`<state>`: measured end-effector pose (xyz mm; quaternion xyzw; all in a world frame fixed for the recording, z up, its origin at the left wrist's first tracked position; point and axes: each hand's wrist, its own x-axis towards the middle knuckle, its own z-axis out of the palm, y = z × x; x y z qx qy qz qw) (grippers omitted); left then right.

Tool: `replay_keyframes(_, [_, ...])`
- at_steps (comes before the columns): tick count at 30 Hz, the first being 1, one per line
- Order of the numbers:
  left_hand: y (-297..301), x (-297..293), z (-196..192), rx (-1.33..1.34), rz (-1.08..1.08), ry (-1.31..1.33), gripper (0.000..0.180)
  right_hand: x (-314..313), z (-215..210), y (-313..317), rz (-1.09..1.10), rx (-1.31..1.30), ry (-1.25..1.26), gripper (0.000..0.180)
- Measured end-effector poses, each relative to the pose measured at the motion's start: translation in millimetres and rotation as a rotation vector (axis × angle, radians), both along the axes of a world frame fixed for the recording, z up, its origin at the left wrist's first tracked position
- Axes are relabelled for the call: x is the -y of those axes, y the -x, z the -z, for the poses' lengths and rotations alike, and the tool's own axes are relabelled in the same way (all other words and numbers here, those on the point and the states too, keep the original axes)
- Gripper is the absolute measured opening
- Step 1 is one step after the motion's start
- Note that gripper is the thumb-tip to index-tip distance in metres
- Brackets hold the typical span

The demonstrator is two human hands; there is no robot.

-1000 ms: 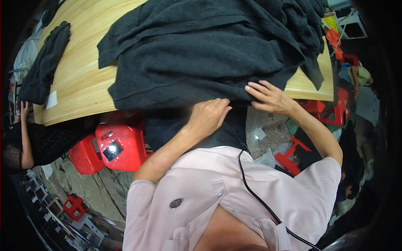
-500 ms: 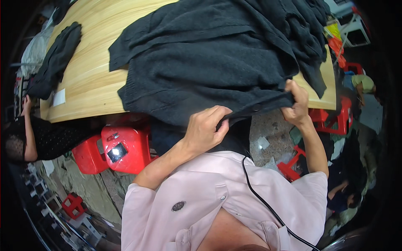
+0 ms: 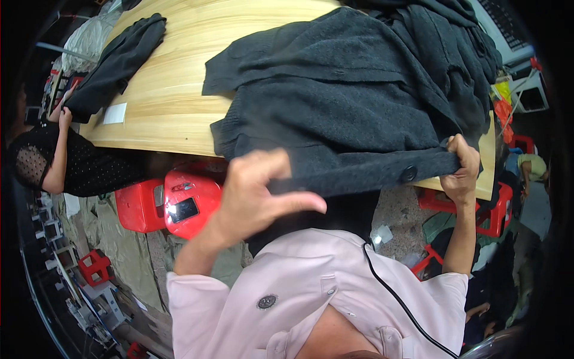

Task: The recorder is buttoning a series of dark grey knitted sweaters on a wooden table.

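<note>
You have one dark, woolly knit garment (image 3: 335,113) on the wood-grain table (image 3: 173,72), ribbed ends pointing left, its band (image 3: 371,173) stretched left-right along the table's near edge. One round button (image 3: 408,173) shows. Your right hand (image 3: 461,166) pinches the band's right end; your left hand (image 3: 254,191), blurred, has thumb and fingers spread apart at its left.

We extend both bare arms forward from the torso. Our left forearm (image 3: 202,246) angles up and inward; the left hand (image 3: 248,194) is partly blurred, its thumb (image 3: 299,203) pointing right and apart from the bent fingers (image 3: 272,163). Our right forearm (image 3: 461,239) stands nearly vertical, and the right hand (image 3: 461,163) is clenched, fingers curled inward, knuckles uppermost.
</note>
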<state>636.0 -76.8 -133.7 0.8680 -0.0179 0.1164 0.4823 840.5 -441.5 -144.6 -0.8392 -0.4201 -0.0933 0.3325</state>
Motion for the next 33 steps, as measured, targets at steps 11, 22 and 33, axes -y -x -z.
replay_keyframes(11, [-48.7, -108.5, 108.7, -0.068, -0.435, -0.279, 0.044, -42.9, 92.0, -43.7, 0.019, -0.321, 0.322, 0.034])
replay_keyframes(22, [18.0, -33.6, 153.6, 0.159, -0.265, -0.661, 0.065, -35.1, 86.2, -56.5, 0.109, -0.261, 0.393, 0.033])
replay_keyframes(33, [-4.0, -104.7, 81.9, 0.351, -0.418, -0.333, 0.039, -25.9, 35.3, -80.0, 0.134, -0.106, 0.414, 0.050])
